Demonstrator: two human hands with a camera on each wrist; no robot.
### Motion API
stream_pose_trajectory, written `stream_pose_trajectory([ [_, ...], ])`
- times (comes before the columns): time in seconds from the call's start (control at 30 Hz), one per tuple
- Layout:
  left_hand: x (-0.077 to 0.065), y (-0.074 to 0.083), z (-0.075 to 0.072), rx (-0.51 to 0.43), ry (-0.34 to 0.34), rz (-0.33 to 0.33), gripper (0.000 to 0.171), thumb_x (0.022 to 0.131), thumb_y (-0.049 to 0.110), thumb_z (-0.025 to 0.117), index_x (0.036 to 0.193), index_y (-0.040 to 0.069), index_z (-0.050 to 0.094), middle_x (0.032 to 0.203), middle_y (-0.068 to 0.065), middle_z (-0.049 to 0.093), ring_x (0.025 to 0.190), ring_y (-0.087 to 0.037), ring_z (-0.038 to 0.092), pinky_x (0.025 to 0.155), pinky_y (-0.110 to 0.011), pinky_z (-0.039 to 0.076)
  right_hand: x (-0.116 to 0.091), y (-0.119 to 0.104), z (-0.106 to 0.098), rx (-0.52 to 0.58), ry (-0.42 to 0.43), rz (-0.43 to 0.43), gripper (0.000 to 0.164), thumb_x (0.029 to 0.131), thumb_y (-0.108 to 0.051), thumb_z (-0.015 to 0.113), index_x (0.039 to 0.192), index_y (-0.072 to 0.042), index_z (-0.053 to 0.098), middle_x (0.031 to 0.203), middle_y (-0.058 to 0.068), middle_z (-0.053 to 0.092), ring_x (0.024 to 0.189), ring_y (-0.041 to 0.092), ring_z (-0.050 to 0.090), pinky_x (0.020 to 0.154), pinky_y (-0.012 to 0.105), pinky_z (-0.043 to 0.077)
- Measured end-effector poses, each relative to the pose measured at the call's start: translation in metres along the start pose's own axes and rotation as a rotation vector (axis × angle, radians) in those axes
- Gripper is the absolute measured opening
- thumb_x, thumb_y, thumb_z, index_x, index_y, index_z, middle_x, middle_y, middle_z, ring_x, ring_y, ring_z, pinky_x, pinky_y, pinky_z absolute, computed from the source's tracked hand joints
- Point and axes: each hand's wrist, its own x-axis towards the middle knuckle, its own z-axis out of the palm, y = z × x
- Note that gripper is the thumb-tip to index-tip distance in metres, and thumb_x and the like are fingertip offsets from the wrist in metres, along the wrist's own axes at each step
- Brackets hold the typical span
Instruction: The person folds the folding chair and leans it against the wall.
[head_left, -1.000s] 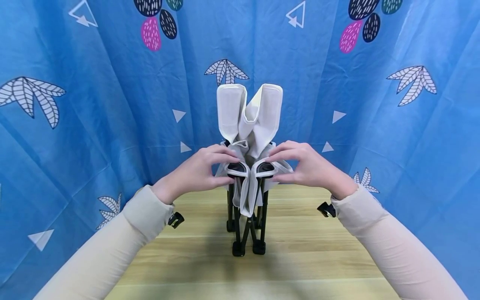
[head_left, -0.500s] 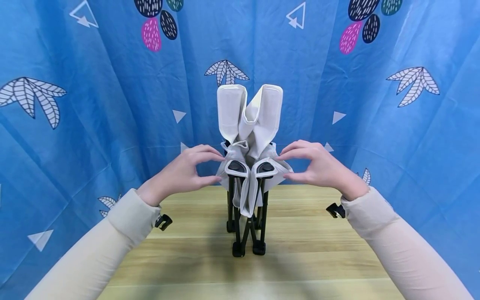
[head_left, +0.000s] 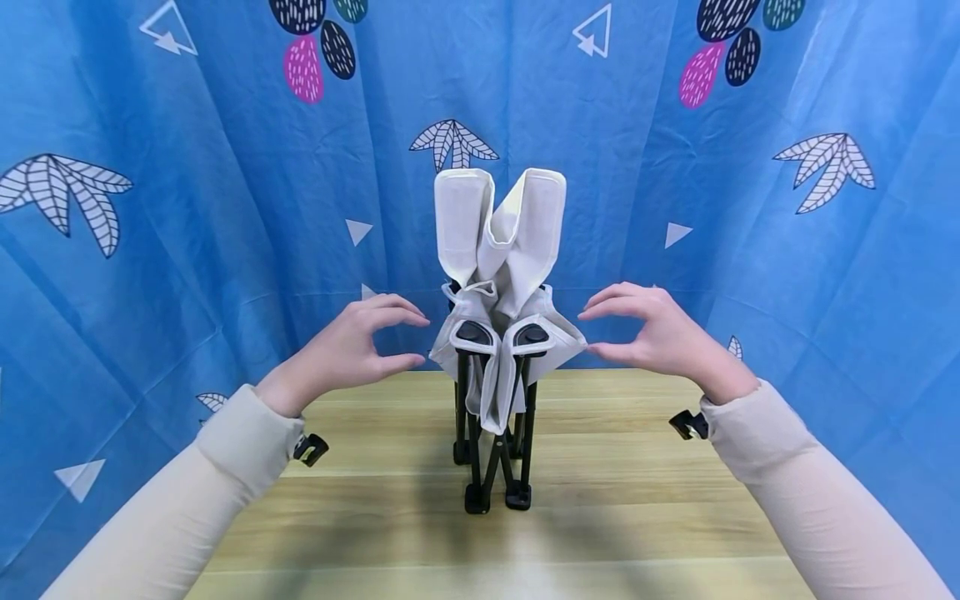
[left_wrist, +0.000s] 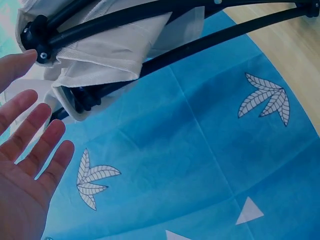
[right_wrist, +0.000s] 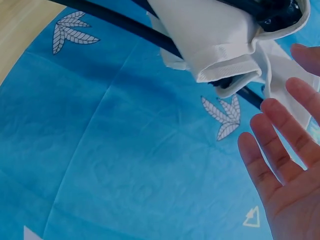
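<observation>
A small folding chair point(head_left: 528, 250) with off-white fabric and black legs stands folded upright in the middle of the head view. Its cloth is bunched between black frame ends, and its black feet point(head_left: 477, 498) rest on the tabletop. On the left, my left hand point(head_left: 352, 346) hovers apart from the chair, fingers spread and holding nothing. My right hand point(head_left: 656, 333) is on the other side, thumb tip close to the fabric's right corner; whether they touch I cannot tell. Both wrist views show spread fingers beside the chair's cloth point(left_wrist: 107, 60) and black tubes point(right_wrist: 120, 20).
The chair stands on a light wooden table point(head_left: 615, 467). Behind and at both sides hangs a blue curtain point(head_left: 637, 167) with leaf and triangle prints. A black clip-like piece point(head_left: 311, 449) sits at the left cuff, another black piece point(head_left: 688, 425) at the right one.
Both hands have let go of the chair's black frame ends and drawn apart, the left hand leftward and the right hand rightward. The chair has stayed standing in place.
</observation>
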Motion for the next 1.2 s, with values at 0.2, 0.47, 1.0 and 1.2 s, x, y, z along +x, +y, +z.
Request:
stream_pose_trajectory([
  [0.2, -0.008, -0.007, 0.002, 0.003, -0.01, -0.023, 0.039, 0.088, 0.014, 0.091, 0.125, 0.007, 0.079, 0.127, -0.012, 0.075, 0.121, -0.034, 0.071, 0.105, -0.058, 0.059, -0.009, 0.001, -0.002, 0.018, -0.025, 0.098, 0.037, 0.08, -0.002, 0.093, 0.114, -0.011, 0.083, 0.117, 0.009, 0.079, 0.112, 0.036, 0.071, 0.107, 0.092, 0.027],
  [0.47, -0.017, -0.016, 0.01, 0.002, -0.014, -0.058, 0.038, 0.089, 0.015, 0.091, 0.124, 0.008, 0.079, 0.126, -0.011, 0.076, 0.121, -0.033, 0.07, 0.104, -0.059, 0.059, -0.02, 0.009, 0.001, 0.031, -0.021, 0.136, 0.036, 0.08, -0.002, 0.093, 0.114, -0.011, 0.083, 0.116, 0.01, 0.079, 0.113, 0.039, 0.071, 0.116, 0.091, 0.019],
  [1.0, -0.031, -0.032, 0.032, -0.041, -0.06, -0.115, 0.033, 0.092, 0.015, 0.088, 0.123, 0.009, 0.079, 0.127, -0.01, 0.075, 0.119, -0.034, 0.07, 0.102, -0.06, 0.06, -0.046, 0.025, 0.015, -0.026, -0.019, 0.176, 0.035, 0.081, -0.006, 0.094, 0.113, -0.014, 0.084, 0.116, 0.004, 0.079, 0.109, 0.027, 0.073, 0.09, 0.049, 0.063],
  [1.2, -0.039, -0.04, 0.045, -0.05, -0.06, -0.113, 0.034, 0.09, 0.015, 0.089, 0.122, 0.01, 0.08, 0.126, -0.009, 0.075, 0.119, -0.034, 0.071, 0.102, -0.06, 0.059, -0.055, 0.03, 0.023, 0.0, -0.01, 0.182, 0.034, 0.081, -0.006, 0.094, 0.112, -0.015, 0.084, 0.115, 0.002, 0.079, 0.108, 0.027, 0.073, 0.088, 0.047, 0.063],
])
